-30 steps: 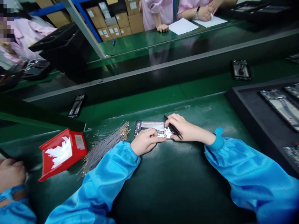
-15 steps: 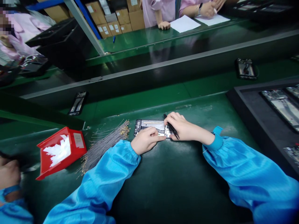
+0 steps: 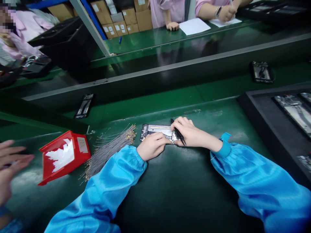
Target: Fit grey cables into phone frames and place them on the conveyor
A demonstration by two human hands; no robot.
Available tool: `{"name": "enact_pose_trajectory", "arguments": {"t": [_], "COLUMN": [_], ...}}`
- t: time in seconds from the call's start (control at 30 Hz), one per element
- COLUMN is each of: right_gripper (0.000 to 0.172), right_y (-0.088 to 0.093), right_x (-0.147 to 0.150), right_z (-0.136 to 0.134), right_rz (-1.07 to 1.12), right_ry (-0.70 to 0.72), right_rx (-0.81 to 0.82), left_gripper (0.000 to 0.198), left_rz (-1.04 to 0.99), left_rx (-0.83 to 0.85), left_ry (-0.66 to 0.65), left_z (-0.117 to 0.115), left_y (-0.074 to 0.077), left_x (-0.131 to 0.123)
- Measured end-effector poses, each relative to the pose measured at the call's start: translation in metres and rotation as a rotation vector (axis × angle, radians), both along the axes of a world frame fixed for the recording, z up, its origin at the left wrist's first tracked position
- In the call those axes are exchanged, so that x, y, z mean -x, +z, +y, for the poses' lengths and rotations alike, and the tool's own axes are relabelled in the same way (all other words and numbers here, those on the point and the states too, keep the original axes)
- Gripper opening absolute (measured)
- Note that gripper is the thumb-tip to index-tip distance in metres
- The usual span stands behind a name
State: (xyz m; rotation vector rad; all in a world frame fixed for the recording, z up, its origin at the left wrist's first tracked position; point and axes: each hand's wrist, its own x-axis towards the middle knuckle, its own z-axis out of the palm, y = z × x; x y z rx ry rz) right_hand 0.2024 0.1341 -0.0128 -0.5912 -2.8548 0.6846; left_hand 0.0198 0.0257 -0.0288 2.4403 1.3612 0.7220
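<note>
Green counter, viewed from above by a wearer in blue sleeves. Just L of the work lay a bundle of thin grey wires w/ gold tips, partly behind the wearer's L sleeve. At far L was a co-worker's hand, blurred, fingers spread. Beyond, on a green strip, lay a 2nd phone to the L & a 3rd phone well to the R. At the back: cardboard boxes, a white sheet & people in pink.

The opened phone lay on the counter, approx. centre, btwn the wearer's hands. Its long axis ran roughly L–R, dark end pointing L; the R hand hid most of the other end. That hand gripped black tweezers, its fingertips at the phone. The L hand, fingers bent, covered part of the near edge, one fingertip nr the R end; can't tell if it pinched anything.

Containers: red bin beyond the wires, w/ white slips inside; black tray at R, w/ more opened phones, cut off by the edge of view.
</note>
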Motion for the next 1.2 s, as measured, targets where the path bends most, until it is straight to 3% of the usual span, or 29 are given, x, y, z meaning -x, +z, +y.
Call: {"name": "enact_pose_trajectory", "arguments": {"t": [0.17,0.6,0.87,1.2], "right_gripper": [0.035,0.034,0.03,0.029], "right_y": [0.005,0.015,0.007,0.01], "right_x": [0.004,0.02,0.012,0.014], "right_z": [0.0,-0.001,0.005,0.007], "right_rz": [-0.045,-0.237,-0.091,-0.125], "right_ry": [-0.006,-0.057,0.065,0.094], "right_rx": [0.002,-0.034,0.009,-0.008], "left_gripper": [0.023,0.024,0.024,0.019], "left_rz": [-0.108,-0.125,-0.115,-0.101], "left_rx": [0.073,0.096,0.035,0.048], "left_ry": [-0.007,-0.015,0.05,0.136], "left_z": [0.001,0.002,0.002,0.002], "left_y": [0.002,0.003,0.001,-0.002], "left_x": [0.0,0.001,-0.001,-0.004]}}
